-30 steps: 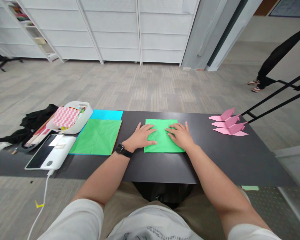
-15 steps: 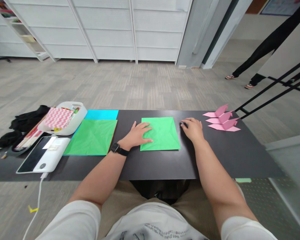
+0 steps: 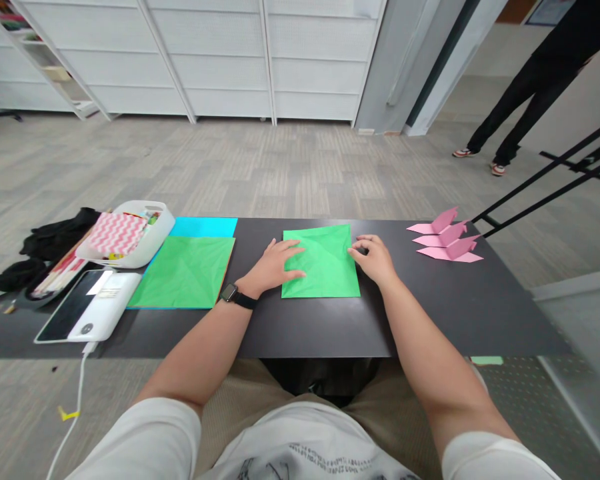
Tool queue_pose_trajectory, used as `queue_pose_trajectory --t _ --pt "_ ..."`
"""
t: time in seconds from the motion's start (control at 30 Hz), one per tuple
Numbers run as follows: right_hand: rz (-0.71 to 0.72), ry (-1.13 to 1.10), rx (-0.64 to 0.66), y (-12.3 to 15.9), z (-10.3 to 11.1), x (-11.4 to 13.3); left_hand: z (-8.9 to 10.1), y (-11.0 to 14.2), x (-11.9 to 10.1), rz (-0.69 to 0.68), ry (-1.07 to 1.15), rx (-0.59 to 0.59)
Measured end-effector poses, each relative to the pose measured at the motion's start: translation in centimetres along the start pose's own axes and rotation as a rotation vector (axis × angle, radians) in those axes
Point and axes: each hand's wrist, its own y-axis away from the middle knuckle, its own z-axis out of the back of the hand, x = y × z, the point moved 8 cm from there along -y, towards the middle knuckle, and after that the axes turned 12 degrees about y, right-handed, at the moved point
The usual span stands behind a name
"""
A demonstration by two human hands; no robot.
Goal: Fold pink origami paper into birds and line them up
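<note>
A green square of paper [image 3: 325, 267] lies on the black table [image 3: 430, 313] in front of me. My left hand [image 3: 273, 265] rests flat on its left edge, fingers spread, a dark watch on the wrist. At the sheet's upper right edge my right hand [image 3: 375, 257] has its fingers curled and pinches the paper, and that far right part looks slightly lifted off the table.
A stack of green and blue sheets [image 3: 185, 270] lies to the left, beside a white basket [image 3: 130, 237] of patterned paper and a white device [image 3: 87, 307] with a cable. Three pink folded pieces [image 3: 445, 240] sit at the right. A person's legs [image 3: 510, 113] stand behind.
My right hand left the sheet's middle, went out to the right of it, then came back to the upper right edge and gripped it. The far edge has risen a little.
</note>
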Motion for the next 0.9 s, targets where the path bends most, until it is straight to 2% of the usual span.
queue_pose_trajectory --t 0.07,0.17,0.23,0.33,0.63,0.77,0.9 --pt "-0.001 -0.122 -0.034 -0.2 0.4 -0.2 2.0 0.0 0.2 0.013 0.055 -0.187" --pt "-0.038 -0.273 -0.077 -0.3 0.8 -0.7 4.5 0.7 1.9 0.128 0.109 -0.481" --pt "-0.069 -0.330 -0.080 -0.3 0.9 -0.8 5.0 0.9 3.1 0.203 0.139 -0.555" --pt "-0.095 -0.362 -0.072 -0.3 0.9 -0.7 4.7 0.6 3.6 0.209 0.161 -0.523" --pt "-0.160 -0.404 -0.117 -0.3 1.3 -1.3 3.5 0.3 2.3 0.160 0.300 -0.358" --pt "-0.189 -0.449 -0.122 -0.2 1.2 -1.5 3.4 0.2 3.0 0.168 0.388 -0.390" --pt "-0.113 -0.412 -0.054 -0.2 0.9 -0.5 3.3 0.1 4.5 0.234 0.529 -0.444"
